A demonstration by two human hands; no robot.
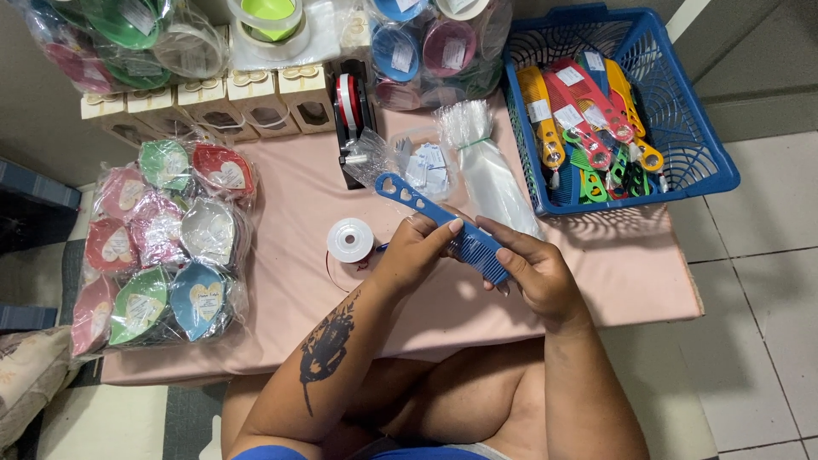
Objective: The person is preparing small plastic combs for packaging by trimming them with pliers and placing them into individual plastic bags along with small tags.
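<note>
Both the left hand (417, 251) and right hand (532, 273) have their fingers clenched on a blue comb (443, 226) above the pink desk (630, 273). The blue basket (682, 145) holds yellow, red and green combs (588, 119). Clear bags (162, 247) contain heart-shaped dishes.

Left hand (419, 249) and right hand (535, 271) hold a blue comb (436, 219); blue basket (699, 136) of combs beside.

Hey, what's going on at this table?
A seated person holds a blue comb in both hands, left hand at its middle, right hand at the toothed end, over a pink table. A blue basket of coloured combs stands to the right, wrapped heart-shaped dishes lie to the left, and a ribbon spool sits nearby.
</note>
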